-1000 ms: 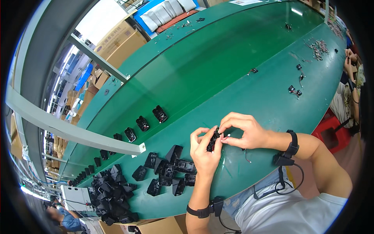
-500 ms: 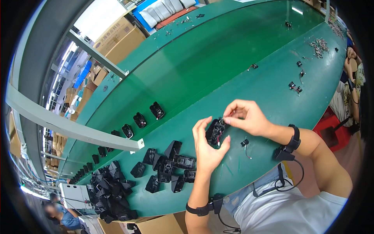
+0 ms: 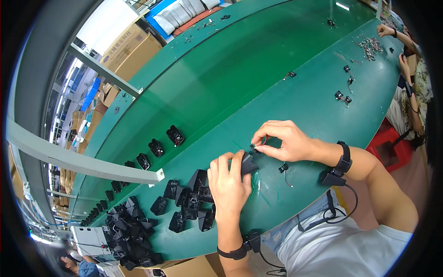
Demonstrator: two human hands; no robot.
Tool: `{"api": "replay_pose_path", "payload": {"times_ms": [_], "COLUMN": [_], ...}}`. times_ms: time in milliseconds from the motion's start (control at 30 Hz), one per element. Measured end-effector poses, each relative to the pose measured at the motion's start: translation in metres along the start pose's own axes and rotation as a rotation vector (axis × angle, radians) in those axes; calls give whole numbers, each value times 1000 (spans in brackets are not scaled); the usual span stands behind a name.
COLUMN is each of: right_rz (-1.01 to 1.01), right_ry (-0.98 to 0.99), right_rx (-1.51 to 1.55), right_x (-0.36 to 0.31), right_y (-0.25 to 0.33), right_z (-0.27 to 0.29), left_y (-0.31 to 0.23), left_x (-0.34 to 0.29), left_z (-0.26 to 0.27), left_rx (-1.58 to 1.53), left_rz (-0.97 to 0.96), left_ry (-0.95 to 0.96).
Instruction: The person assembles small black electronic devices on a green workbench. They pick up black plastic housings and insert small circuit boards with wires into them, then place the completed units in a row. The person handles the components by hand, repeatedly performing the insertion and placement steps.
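My left hand (image 3: 229, 184) is closed around a black plastic housing (image 3: 249, 164), whose smooth outer side faces up; its inside is hidden. Just beyond the housing's far end, my right hand (image 3: 287, 142) pinches a small black wired part (image 3: 254, 148) between thumb and fingertips. Whether that part touches the housing I cannot tell. A loose small black connector with a thin wire (image 3: 284, 169) lies on the green table below my right hand. Left of my left hand several open black housings (image 3: 189, 206) lie in a loose group.
A large heap of black housings (image 3: 131, 233) fills the near left of the table. Several housings stand in a row on the green belt (image 3: 175, 135). A grey metal bar (image 3: 83, 159) crosses at left. A co-worker's hand (image 3: 386, 31) is by a wire pile (image 3: 370, 48).
The housing in my left hand has turned from open side up to outer side up and moved slightly left. My right hand shifted a little left. A co-worker's hand now reaches over the wire pile.
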State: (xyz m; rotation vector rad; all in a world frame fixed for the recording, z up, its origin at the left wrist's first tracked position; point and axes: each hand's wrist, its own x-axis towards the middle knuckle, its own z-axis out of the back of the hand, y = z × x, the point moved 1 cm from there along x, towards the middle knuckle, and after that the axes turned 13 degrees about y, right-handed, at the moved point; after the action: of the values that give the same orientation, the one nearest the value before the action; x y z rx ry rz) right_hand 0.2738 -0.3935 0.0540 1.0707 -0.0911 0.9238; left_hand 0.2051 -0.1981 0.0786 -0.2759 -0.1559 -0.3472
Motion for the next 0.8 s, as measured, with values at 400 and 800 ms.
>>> {"api": "replay_pose_path", "payload": {"times_ms": [400,800], "right_rz": [12,72], "right_ry": [-56,-58], "right_rx": [146,174], "right_x": [-3,-6], "right_y": [24,37], "right_z": [2,3], "left_y": [3,1], "left_x": [8,10], "left_z": [-30,-43], "left_rx": [-859,-1166], "left_rz": [-43,-184], "left_ry": [-83,-85]}}
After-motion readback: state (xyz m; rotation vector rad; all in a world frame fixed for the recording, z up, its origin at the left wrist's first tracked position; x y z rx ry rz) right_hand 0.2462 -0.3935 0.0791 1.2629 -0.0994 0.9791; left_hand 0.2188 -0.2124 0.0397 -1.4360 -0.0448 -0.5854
